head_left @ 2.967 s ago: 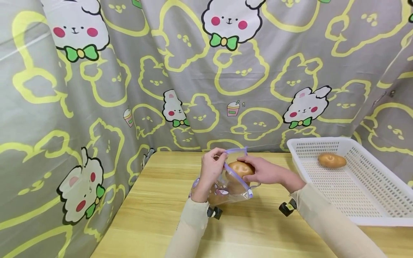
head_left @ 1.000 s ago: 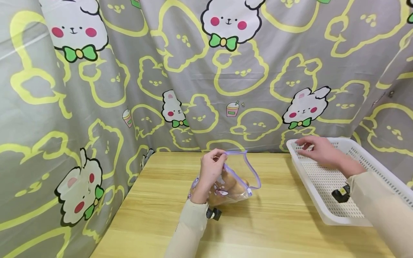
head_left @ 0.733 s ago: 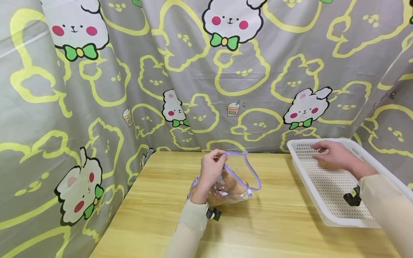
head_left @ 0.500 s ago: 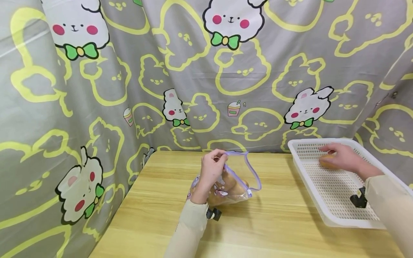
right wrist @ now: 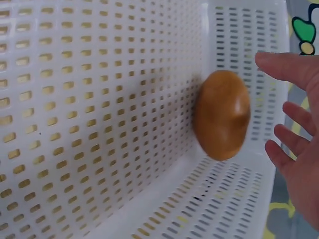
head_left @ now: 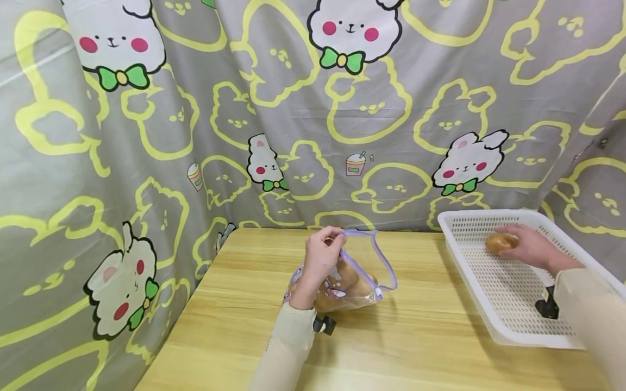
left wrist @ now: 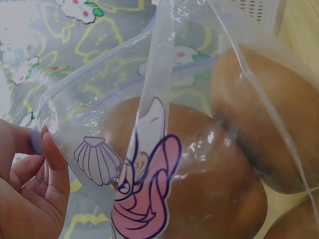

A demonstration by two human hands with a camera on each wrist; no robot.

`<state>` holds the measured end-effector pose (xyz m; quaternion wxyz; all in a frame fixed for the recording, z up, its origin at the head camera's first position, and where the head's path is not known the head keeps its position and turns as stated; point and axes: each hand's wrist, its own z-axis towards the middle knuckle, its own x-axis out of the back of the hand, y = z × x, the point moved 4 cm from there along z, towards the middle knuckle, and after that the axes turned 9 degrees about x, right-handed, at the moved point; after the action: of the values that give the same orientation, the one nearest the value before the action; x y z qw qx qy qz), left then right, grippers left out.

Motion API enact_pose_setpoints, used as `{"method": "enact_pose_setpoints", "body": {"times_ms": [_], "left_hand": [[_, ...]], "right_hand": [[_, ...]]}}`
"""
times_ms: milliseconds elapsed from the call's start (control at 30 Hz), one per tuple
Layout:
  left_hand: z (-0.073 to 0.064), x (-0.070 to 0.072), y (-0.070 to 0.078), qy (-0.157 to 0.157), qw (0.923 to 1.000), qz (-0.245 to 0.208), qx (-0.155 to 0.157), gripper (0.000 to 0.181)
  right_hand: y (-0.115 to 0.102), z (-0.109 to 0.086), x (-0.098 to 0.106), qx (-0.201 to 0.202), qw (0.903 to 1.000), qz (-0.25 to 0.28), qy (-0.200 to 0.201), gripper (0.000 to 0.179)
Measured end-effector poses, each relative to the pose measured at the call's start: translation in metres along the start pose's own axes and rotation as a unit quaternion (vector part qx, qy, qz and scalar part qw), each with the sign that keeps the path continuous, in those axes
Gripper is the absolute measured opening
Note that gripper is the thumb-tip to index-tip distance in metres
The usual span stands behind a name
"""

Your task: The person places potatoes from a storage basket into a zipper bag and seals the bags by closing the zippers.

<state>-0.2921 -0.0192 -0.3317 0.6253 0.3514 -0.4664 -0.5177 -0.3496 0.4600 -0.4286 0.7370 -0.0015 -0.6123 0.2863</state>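
Observation:
My left hand (head_left: 323, 250) pinches the purple zip edge of a clear zip bag (head_left: 359, 300), which stands with its mouth spread. Inside the bag are several smooth brown potatoes (left wrist: 194, 174), seen through printed plastic with a shell and a pink figure. My right hand (head_left: 530, 247) reaches into the white plastic basket (head_left: 481, 309). Its fingers, relaxed and apart, are close over a single brown potato (right wrist: 223, 115) lying at the basket's far end. In the right wrist view, a gap shows between the fingertips (right wrist: 264, 62) and that potato.
The wooden table (head_left: 415, 347) carries the bag at its middle and the basket at its right. A grey curtain (head_left: 303, 108) with yellow outlines and white rabbits hangs behind and to the left. The basket's raised rim surrounds the right hand.
My right hand let go of a potato inside the bag, then moved right into the basket and over the potato there. The left hand stayed in place on the bag's edge.

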Motion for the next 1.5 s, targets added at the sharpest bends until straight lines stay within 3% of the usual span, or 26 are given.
{"method": "enact_pose_setpoints", "body": {"times_ms": [233, 500, 767, 1000, 1267, 1500], "left_hand": [[0.001, 0.000, -0.002, 0.002, 1.0000, -0.005, 0.000, 0.011], [0.018, -0.006, -0.038, 0.008, 0.9999, -0.008, 0.007, 0.010], [0.019, -0.005, -0.039, 0.013, 0.9999, -0.005, -0.007, 0.009], [0.019, -0.005, -0.039, 0.013, 0.9999, -0.003, 0.005, 0.009], [0.007, 0.000, -0.009, 0.008, 1.0000, 0.003, -0.003, 0.009], [0.016, -0.002, -0.035, 0.016, 0.9998, 0.007, 0.004, 0.009]], "right_hand": [[0.015, -0.004, -0.007, -0.012, 0.9999, 0.002, 0.000, 0.072], [0.026, -0.008, -0.016, -0.017, 0.9994, 0.024, -0.017, 0.074], [0.029, -0.011, -0.017, 0.004, 1.0000, -0.003, 0.007, 0.069], [0.030, -0.008, -0.019, -0.014, 0.9998, -0.001, 0.013, 0.069], [0.027, 0.000, -0.029, -0.028, 0.9993, 0.016, -0.018, 0.072], [0.023, 0.005, -0.035, -0.044, 0.9972, 0.038, -0.048, 0.080]]}}
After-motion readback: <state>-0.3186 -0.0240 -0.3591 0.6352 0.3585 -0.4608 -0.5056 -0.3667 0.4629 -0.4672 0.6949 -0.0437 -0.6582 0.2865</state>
